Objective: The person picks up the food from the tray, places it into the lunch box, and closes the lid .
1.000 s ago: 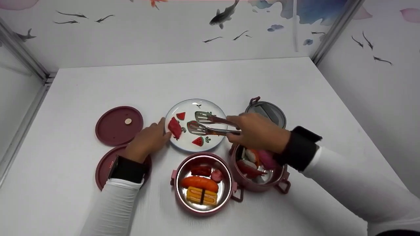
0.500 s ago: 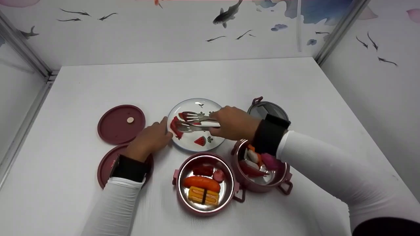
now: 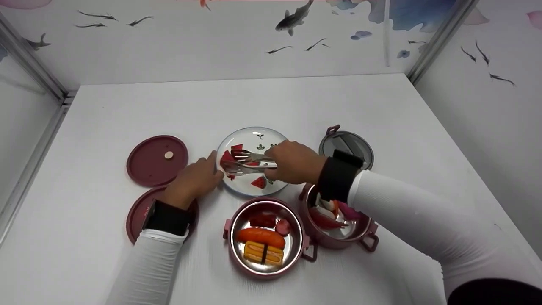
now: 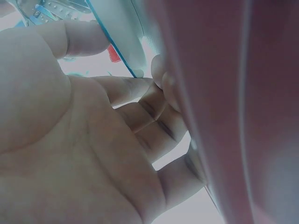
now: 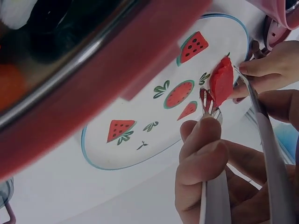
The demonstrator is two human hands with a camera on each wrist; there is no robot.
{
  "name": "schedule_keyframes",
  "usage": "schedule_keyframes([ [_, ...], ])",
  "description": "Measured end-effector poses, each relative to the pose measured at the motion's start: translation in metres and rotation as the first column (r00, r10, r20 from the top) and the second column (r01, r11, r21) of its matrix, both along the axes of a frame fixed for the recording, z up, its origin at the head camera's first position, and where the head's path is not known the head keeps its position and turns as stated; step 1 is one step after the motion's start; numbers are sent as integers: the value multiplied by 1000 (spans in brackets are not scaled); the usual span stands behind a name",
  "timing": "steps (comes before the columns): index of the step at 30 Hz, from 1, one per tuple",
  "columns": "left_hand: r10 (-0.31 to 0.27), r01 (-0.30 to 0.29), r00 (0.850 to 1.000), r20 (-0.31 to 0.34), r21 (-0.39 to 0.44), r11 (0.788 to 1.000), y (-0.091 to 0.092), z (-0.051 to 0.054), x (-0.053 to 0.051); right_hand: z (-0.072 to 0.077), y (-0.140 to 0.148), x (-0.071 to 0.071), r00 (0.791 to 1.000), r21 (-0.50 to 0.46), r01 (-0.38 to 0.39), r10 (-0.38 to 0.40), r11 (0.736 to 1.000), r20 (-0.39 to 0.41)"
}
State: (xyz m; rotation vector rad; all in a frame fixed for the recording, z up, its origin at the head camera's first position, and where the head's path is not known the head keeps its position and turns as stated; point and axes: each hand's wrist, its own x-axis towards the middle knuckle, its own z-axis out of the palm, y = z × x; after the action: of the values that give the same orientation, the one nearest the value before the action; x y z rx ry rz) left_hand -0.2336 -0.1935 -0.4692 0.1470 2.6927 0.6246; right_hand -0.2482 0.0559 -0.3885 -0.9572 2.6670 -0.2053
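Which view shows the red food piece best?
Right wrist: the red food piece lies large, nearly uncovered, between the tongs. The head view has it smaller, partly covered by them; the left wrist shows only an unclear red patch.

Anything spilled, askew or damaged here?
Nothing stands out. The red food piece is within the white, round, watermelon-print plate's rim; multicoloured food pieces sit inside two round, dark-red pots; no spill or damage visible.

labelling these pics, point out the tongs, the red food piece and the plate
Tongs [image 5: 273,172], right wrist view, on one arm
Red food piece [image 5: 222,81], right wrist view, on its middle
Plate [image 3: 243,138], head view, on bare white surface
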Motion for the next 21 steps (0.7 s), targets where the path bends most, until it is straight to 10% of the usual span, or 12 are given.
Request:
schedule_keyframes([
  [21, -13, 13, 1000, -12, -3, 1000, -2, -1, 1, -7, 10, 8, 999, -113, -31, 26, 993, -43],
])
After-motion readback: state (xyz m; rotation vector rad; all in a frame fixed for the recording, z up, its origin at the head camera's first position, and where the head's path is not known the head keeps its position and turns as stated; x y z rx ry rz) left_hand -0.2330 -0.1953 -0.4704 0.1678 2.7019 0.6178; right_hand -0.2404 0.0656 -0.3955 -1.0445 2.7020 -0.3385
